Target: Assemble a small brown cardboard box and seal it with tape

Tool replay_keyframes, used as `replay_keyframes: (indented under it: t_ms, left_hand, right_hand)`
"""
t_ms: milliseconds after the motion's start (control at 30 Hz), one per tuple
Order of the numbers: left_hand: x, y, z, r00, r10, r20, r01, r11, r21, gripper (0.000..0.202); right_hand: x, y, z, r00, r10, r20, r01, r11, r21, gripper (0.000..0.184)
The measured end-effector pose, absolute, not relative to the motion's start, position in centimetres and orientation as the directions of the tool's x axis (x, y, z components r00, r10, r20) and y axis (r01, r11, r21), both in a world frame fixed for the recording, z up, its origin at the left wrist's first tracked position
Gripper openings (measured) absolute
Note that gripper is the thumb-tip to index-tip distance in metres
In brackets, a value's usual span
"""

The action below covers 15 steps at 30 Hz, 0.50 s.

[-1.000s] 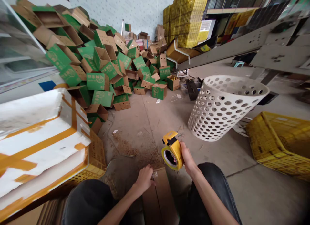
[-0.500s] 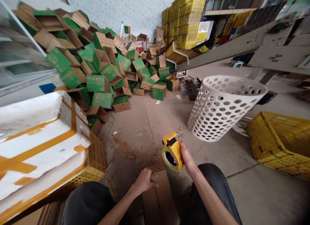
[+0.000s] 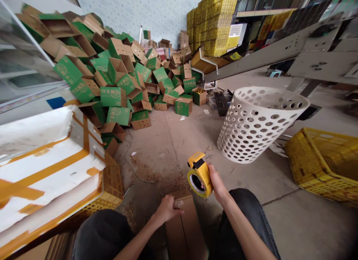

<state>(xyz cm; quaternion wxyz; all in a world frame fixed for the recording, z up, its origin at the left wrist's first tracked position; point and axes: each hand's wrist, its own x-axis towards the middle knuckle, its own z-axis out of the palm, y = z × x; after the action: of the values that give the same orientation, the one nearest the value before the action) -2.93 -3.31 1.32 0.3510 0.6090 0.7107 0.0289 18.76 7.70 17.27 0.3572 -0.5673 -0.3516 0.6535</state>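
A narrow brown cardboard box lies between my knees, its two top flaps meeting along a centre seam. My left hand grips it at the far left corner, thumb stretched across the top and fingers curled over the side. A small shiny bit of clear tape shows beside those fingers. My right hand is closed round the handle of a yellow tape dispenser, which it keeps in the air to the right of the box. A tape roll sits in the dispenser.
A white perforated basket stands ahead on the right, beside a yellow crate. To my left, a taped white foam box rests on another yellow crate. Green-and-brown cartons are heaped ahead, near a conveyor.
The clear tape bit by my left hand shows slightly more. Both hands, the box and the dispenser hold nearly the same places.
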Motion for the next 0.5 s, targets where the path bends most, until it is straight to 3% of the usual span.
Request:
replay_keyframes:
  t_ms: [267,500]
  left_hand:
    - [-1.95,-3.21,2.04,-0.072,0.91,-0.408,0.87,0.258,0.421,0.075]
    - [-1.93,-3.44,2.25,0.082,0.933,-0.35,0.856,0.114,0.504,0.077]
  right_hand:
    - [18.68,7.63,17.28,-0.114,0.869,-0.482,-0.054,-0.49,-0.87,0.053]
    - [18.64,7.72,17.16,-0.115,0.871,-0.478,-0.065,-0.487,-0.871,0.052]
